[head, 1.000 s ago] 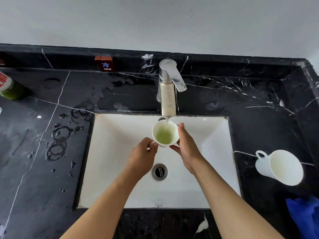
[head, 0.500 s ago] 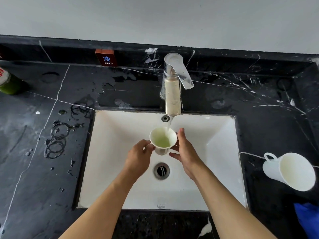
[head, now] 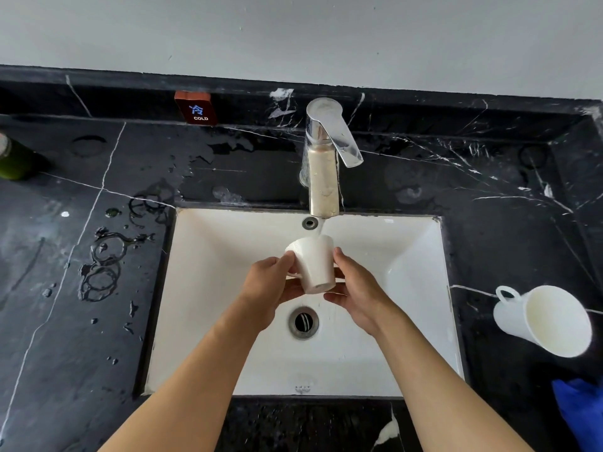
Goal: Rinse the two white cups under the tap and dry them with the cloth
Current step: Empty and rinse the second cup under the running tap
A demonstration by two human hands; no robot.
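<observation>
— Over the sink [head: 208,288], under the tap [head: 323,177], both hands, left hand [head: 267,288] and right hand [head: 359,298], are gripping the tipped cup [head: 315,265].
— Keep turning it under the stream; the second cup [head: 548,321] is waiting on the counter, right.

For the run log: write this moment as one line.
step: rinse | white cup tipped under tap, both hands' grip | second cup on counter | blue cloth unused

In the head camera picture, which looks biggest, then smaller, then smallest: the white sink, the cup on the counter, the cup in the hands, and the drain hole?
1. white sink
2. cup on the counter; it sits nearer the wide-angle edge, so its lead over the next cup is unsure
3. cup in the hands
4. drain hole
</observation>
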